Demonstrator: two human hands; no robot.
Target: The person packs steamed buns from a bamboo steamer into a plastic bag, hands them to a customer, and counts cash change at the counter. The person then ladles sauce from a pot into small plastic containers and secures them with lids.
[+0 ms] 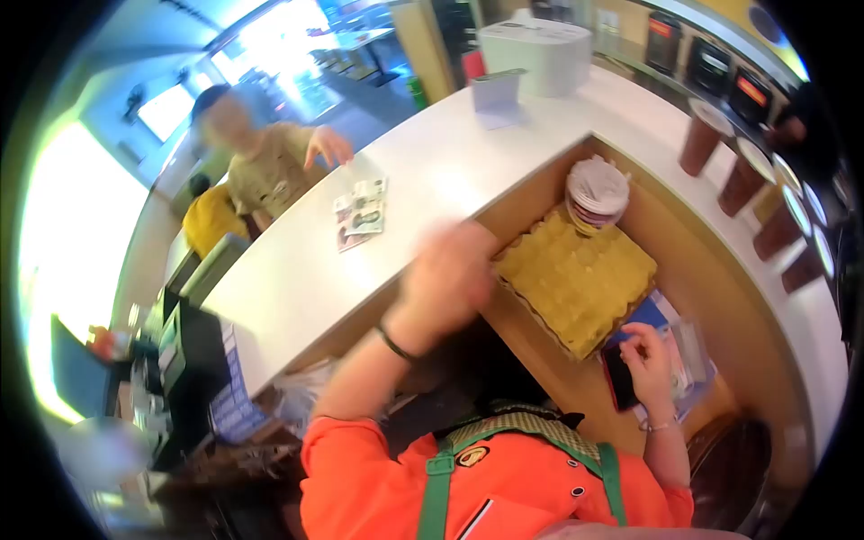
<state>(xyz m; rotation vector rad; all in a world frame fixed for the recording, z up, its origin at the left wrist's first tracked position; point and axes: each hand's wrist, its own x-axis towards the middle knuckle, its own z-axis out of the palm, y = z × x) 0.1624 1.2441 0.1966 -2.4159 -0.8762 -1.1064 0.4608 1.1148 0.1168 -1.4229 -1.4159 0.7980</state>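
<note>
Stretching toward a white counter (432,171), a person in orange holds the left hand (447,274) near banknotes (364,214), which lie on the countertop beyond it and to its left; motion blur hides whether its fingers are open or closed. The right hand (645,360), fingers loosely bent, hovers at a dark phone (620,378), though contact cannot be made out, beside a yellow egg tray (576,274).

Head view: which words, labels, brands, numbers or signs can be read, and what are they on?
None can be read.
Banknotes: print too small and blurred.
Badge on the orange shirt: too small.
Red-marked black packs: blurred.
</note>
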